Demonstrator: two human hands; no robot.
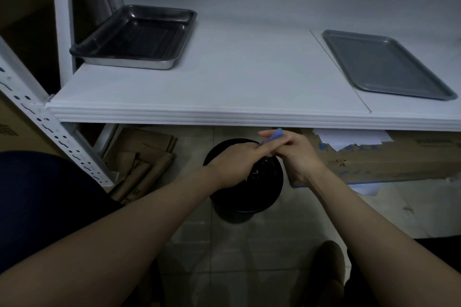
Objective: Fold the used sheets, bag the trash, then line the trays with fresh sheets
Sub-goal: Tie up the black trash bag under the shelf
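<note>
Two trays [134, 37] [385, 65], one bin [245, 200], one sheet [276, 135]

Flattened cardboard [139, 157] is stacked on the tiled floor [249, 244], near left. A long box [386, 159] is laid under the white shelf [224, 82], right.

white shelf [237, 87], deep steel tray [134, 37] at left, flat grey tray [386, 65] at right
</note>
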